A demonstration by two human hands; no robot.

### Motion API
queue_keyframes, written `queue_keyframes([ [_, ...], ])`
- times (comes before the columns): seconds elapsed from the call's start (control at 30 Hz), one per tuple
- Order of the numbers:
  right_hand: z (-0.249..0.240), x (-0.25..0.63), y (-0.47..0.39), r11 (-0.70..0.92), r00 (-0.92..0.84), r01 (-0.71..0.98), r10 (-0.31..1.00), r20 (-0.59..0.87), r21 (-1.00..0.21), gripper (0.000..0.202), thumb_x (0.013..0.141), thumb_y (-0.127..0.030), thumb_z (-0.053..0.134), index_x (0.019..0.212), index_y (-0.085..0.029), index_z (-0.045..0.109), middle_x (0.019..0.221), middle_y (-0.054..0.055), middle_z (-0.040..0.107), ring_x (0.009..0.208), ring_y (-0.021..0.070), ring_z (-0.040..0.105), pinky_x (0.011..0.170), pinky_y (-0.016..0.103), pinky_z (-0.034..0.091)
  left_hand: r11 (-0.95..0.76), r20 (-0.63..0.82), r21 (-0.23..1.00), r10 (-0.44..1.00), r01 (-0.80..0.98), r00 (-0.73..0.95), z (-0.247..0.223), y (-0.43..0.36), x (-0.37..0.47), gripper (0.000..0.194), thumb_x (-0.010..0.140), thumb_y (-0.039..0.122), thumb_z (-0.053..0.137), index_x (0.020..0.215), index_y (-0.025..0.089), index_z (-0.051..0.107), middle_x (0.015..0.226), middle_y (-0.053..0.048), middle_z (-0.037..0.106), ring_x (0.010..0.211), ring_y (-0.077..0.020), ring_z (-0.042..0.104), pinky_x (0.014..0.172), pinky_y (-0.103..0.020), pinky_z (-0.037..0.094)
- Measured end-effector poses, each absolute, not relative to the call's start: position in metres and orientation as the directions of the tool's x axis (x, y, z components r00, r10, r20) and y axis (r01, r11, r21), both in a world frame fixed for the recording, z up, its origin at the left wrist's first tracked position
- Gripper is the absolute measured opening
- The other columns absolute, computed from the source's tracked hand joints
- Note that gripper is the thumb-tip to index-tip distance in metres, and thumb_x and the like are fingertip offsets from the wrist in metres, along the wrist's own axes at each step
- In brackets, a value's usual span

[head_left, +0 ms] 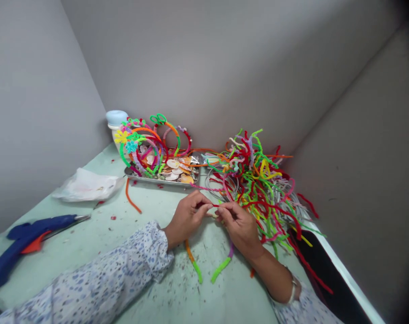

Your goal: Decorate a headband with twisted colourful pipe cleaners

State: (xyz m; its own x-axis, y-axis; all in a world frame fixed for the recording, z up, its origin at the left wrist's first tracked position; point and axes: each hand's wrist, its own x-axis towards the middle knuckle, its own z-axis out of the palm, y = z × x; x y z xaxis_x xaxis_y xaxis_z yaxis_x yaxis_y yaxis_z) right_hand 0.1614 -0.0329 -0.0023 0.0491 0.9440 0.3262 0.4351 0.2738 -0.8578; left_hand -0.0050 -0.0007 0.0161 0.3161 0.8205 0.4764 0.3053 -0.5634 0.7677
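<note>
My left hand (188,217) and my right hand (240,228) meet above the middle of the table, fingertips pinched. A short stretch of red pipe cleaner (215,205) shows between the two pinches. Below them is a headband wrapped in pipe cleaner; one end (193,261) is orange and light green, the other end (222,270) purple and light green. My hands hide its upper part, so whether the red piece is joined to it I cannot tell. Right beside my right hand lies a big tangle of colourful pipe cleaners (258,189).
Finished-looking wrapped headbands (147,148) lean on a metal tray (157,181) of flat discs. Behind stands a bottle with a blue cap (117,118). On the left are a plastic bag (89,185), an orange pipe cleaner (130,198) and a blue glue gun (38,231). A black object (329,274) lies right.
</note>
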Motion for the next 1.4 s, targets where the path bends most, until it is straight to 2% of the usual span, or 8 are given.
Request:
queue_keyframes([
  [0.2,-0.005,0.161,-0.03,0.25,0.052,0.356,0.957,0.286,-0.9,0.018,0.086,-0.034,0.054,0.097,-0.021,0.06,0.076,0.001,0.069,0.062,0.0138,0.066,0.057,0.023,0.052,-0.519,0.441,0.789,0.851,0.329,0.286,0.014,0.005,-0.009,0.015,0.086,0.023,0.052,0.078,0.016,0.062,0.076,-0.002,0.057,0.072,-0.0121,0.053,0.065,-0.023,0.041],
  [0.4,0.0,0.161,-0.032,0.239,0.113,0.399,0.945,0.306,-0.885,0.015,0.087,-0.033,0.052,0.085,-0.02,0.06,0.074,0.0,0.069,0.062,0.0131,0.066,0.057,0.022,0.049,-0.563,0.484,0.745,0.825,0.357,0.291,0.013,0.004,-0.008,0.015,0.086,0.023,0.052,0.075,0.017,0.06,0.075,-0.001,0.058,0.073,-0.0127,0.053,0.069,-0.024,0.04],
  [0.53,0.001,0.162,-0.031,0.223,0.105,0.426,0.951,0.292,-0.877,0.016,0.087,-0.033,0.052,0.084,-0.02,0.061,0.067,-0.001,0.066,0.061,0.0137,0.065,0.058,0.023,0.048,-0.529,0.426,0.769,0.843,0.359,0.329,0.012,0.006,-0.009,0.016,0.086,0.025,0.051,0.076,0.017,0.061,0.075,-0.001,0.058,0.072,-0.013,0.054,0.067,-0.025,0.041],
  [0.7,-0.002,0.16,-0.029,0.243,0.073,0.412,0.952,0.298,-0.878,0.016,0.086,-0.034,0.053,0.089,-0.021,0.061,0.073,0.0,0.067,0.061,0.0141,0.065,0.058,0.024,0.05,-0.572,0.445,0.714,0.816,0.405,0.369,0.015,0.005,-0.008,0.015,0.085,0.03,0.055,0.092,0.021,0.066,0.087,-0.002,0.065,0.085,-0.0161,0.056,0.081,-0.031,0.04],
  [0.9,-0.005,0.161,-0.028,0.227,0.105,0.371,0.953,0.283,-0.901,0.02,0.085,-0.034,0.054,0.1,-0.021,0.058,0.075,0.001,0.067,0.062,0.015,0.066,0.058,0.025,0.052,-0.566,0.453,0.636,0.824,0.524,0.34,0.014,0.007,-0.008,0.018,0.085,0.034,0.055,0.082,0.024,0.069,0.081,0.0,0.067,0.083,-0.0169,0.055,0.082,-0.034,0.036],
  [1.13,0.0,0.164,-0.029,0.196,0.163,0.407,0.945,0.283,-0.892,0.015,0.088,-0.033,0.049,0.089,-0.022,0.059,0.074,-0.001,0.067,0.061,0.0136,0.065,0.058,0.023,0.05,-0.566,0.469,0.591,0.821,0.575,0.326,0.012,0.009,-0.009,0.018,0.085,0.035,0.056,0.082,0.024,0.07,0.079,0.0,0.066,0.083,-0.0168,0.053,0.081,-0.034,0.035],
  [1.4,-0.001,0.165,-0.028,0.194,0.181,0.421,0.939,0.292,-0.886,0.017,0.087,-0.035,0.049,0.089,-0.022,0.061,0.073,-0.001,0.067,0.061,0.0148,0.064,0.059,0.025,0.049,-0.541,0.431,0.602,0.839,0.587,0.331,0.011,0.012,-0.009,0.017,0.084,0.035,0.056,0.083,0.026,0.071,0.079,0.0,0.067,0.085,-0.0175,0.053,0.082,-0.034,0.035],
])
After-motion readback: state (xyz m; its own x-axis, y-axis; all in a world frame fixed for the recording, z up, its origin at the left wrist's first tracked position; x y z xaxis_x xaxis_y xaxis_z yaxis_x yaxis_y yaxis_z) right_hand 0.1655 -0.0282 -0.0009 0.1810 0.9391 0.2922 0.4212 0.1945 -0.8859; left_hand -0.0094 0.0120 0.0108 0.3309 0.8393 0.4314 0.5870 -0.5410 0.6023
